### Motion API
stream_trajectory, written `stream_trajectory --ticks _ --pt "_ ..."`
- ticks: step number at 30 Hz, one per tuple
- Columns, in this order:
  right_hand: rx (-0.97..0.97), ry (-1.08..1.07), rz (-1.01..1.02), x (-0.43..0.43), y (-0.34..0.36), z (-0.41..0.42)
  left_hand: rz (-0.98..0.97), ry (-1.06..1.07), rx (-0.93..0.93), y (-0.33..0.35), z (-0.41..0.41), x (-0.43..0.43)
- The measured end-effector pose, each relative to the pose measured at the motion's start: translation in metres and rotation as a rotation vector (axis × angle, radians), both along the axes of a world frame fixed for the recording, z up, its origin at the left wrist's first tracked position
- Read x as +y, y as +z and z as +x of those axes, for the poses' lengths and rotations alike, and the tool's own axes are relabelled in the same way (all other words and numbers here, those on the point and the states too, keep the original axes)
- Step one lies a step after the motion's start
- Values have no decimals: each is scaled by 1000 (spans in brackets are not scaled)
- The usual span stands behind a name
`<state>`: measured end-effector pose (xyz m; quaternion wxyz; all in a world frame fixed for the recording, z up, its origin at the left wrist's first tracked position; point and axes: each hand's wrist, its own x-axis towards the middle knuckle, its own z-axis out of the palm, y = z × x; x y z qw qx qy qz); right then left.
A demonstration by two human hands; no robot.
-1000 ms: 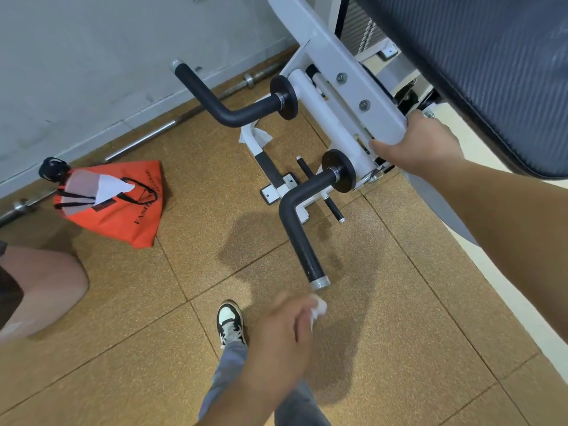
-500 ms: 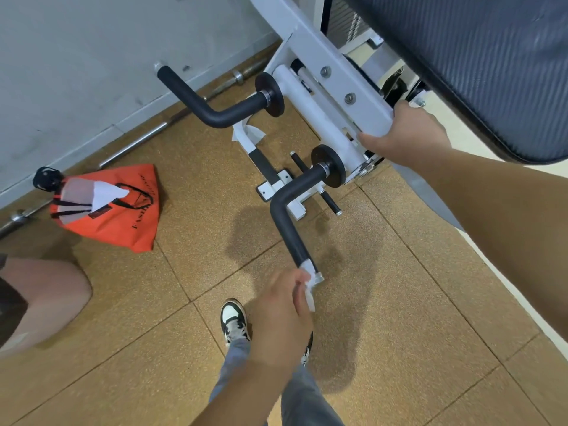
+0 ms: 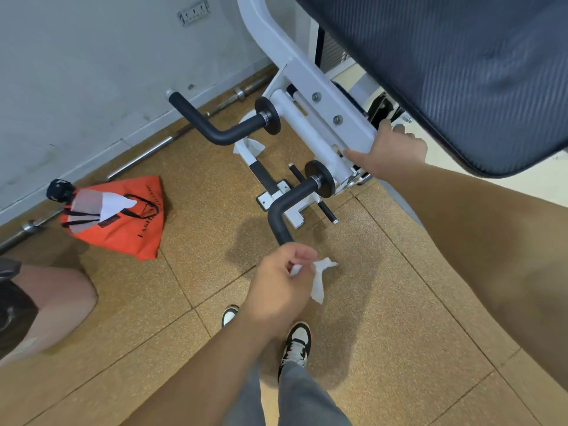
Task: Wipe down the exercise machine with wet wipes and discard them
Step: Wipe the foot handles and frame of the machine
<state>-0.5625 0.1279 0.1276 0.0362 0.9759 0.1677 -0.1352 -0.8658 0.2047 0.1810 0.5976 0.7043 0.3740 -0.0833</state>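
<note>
Left hand [image 3: 281, 282] now off handle [image 3: 284, 215], fingers pinching dangling wipe [image 3: 318, 276], right hand [image 3: 390, 153] gripping frame [image 3: 310, 87]

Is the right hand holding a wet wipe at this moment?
No, the right hand grips the white frame; the left hand holds the wipe.

Orange bag [image 3: 123, 222], barbell [image 3: 138, 156] nr wall.

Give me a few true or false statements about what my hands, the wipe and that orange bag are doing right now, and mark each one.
1. The left hand holds a white wipe. True.
2. The right hand rests on the black pad. False: it grips the white frame.
3. The orange bag hangs from a handle. False: it lies on the floor.
4. The near black handle runs toward the left hand. True.
</note>
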Motion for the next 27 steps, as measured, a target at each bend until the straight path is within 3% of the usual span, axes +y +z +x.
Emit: stream_trajectory --ticks 2,5,9,11,14,16,19,21,25,27 --pt "15 -24 -34 6 9 -14 -86 76 -50 18 7 4" --pt "79 43 218 9 25 -57 -183 172 -60 41 15 16" --pt "495 -113 702 26 72 -125 -372 383 -40 58 24 50" --pt "641 -174 823 38 88 -147 -439 451 -61 64 30 68" --pt "1030 -422 975 65 111 -157 -493 486 -112 75 40 100" --pt "1151 -540 1024 81 120 -153 -517 510 -130 78 45 126" --pt "1233 -431 1121 102 122 -146 -468 512 -126 74 55 166" --pt "1185 -403 1159 122 121 -144 -411 496 -128 72 67 191" --pt "949 -635 1221 179 121 -132 -387 330 -121 76 94 240" --pt "907 -682 1289 201 124 -125 -276 181 -99 79 108 258"
